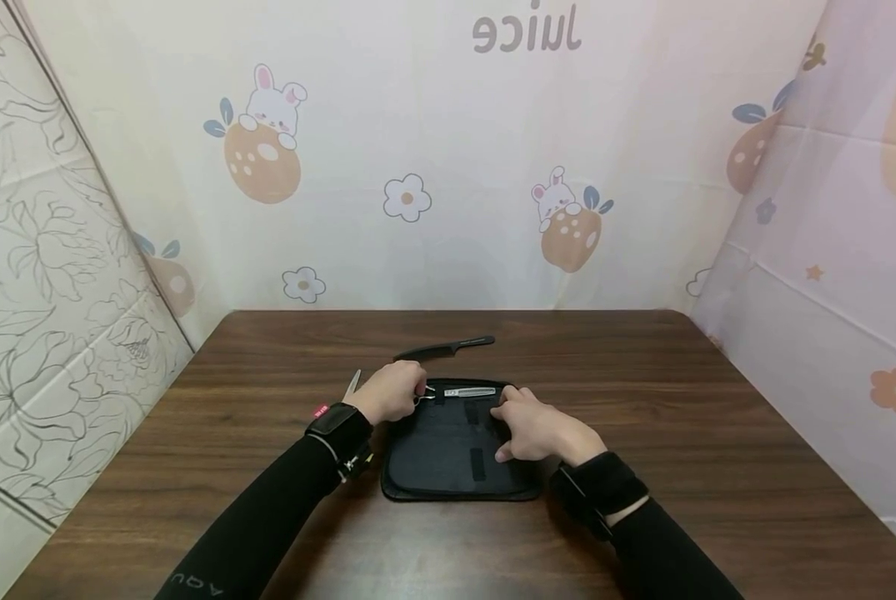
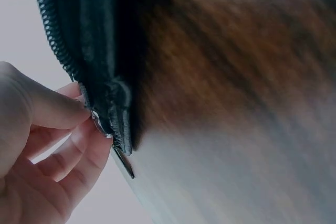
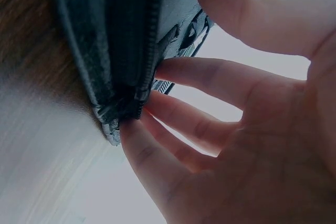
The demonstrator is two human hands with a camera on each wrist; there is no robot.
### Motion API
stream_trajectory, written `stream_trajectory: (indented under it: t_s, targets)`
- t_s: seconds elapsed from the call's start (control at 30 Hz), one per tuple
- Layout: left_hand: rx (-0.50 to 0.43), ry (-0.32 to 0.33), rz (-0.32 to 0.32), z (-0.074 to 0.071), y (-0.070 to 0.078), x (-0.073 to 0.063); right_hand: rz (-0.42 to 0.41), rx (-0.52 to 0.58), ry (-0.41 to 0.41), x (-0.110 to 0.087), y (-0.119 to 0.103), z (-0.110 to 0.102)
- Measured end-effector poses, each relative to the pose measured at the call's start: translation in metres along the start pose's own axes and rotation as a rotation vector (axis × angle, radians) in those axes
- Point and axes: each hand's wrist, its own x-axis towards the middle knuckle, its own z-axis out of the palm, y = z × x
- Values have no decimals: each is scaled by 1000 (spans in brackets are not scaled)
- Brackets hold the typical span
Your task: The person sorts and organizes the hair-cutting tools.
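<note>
A flat black zip case (image 1: pixel 455 454) lies on the wooden table, its inner face up. A pair of silver scissors (image 1: pixel 470 392) lies across its far edge, held under a strap. My left hand (image 1: pixel 395 392) is at the far left corner, thumb and fingertips pinching around the scissors' handle. In the left wrist view the zipper edge (image 2: pixel 52 35) runs beside those fingers, and a shiny curved piece shows there. My right hand (image 1: pixel 533 427) rests its spread fingers along the case's right edge; in the right wrist view several fingertips (image 3: pixel 168 69) touch the zipper side.
A black comb (image 1: pixel 443 348) lies behind the case. Past my left hand, a silver pointed blade (image 1: pixel 353 383) sticks up into view; its other end is hidden. The brown table (image 1: pixel 680 400) meets a printed curtain (image 1: pixel 448 125) at its far edge.
</note>
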Motion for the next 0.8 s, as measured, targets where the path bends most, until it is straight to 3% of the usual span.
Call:
stream_trajectory:
  t_s: [0.6,0.8]
  targets:
    - [-51,-3,-53,2,4,1,-9,14,6,-1,-3,0]
    - [-49,6,-35,1,5,0,10,12,9,-1,-4,1]
